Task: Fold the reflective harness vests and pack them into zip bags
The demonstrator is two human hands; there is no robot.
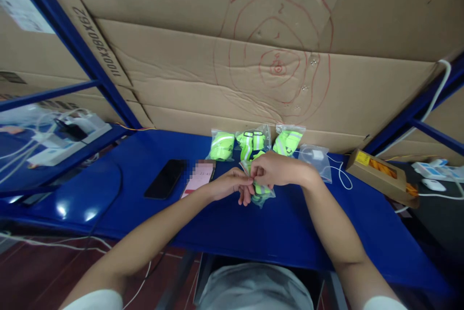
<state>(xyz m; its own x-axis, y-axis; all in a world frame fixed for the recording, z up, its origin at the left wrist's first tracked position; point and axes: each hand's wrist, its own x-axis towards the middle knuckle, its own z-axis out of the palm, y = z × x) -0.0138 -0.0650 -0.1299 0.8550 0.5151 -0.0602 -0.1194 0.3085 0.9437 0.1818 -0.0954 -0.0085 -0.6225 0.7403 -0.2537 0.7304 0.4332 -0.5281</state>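
Both of my hands are on a clear zip bag (264, 191) that holds a folded neon-yellow reflective strap or vest. My left hand (232, 184) pinches the bag's edge from the left, its lower fingers curled. From the right, my right hand (271, 169) grips the same edge, fingers bent close to the left ones. The hands cover much of the bag. Just behind stand more clear bags of neon-yellow reflective gear: one bag (222, 146) at left, one with a black buckle (253, 140) in the middle, and one (288, 140) at right.
On the blue table (232, 232) lie a black phone (166, 179) and a phone with a lit pink screen (199, 177). A plastic bag with a white charger (318, 155) and a cardboard box (379, 174) are at right. Power strips (72, 140) sit at left. Cardboard (174, 73) walls the back.
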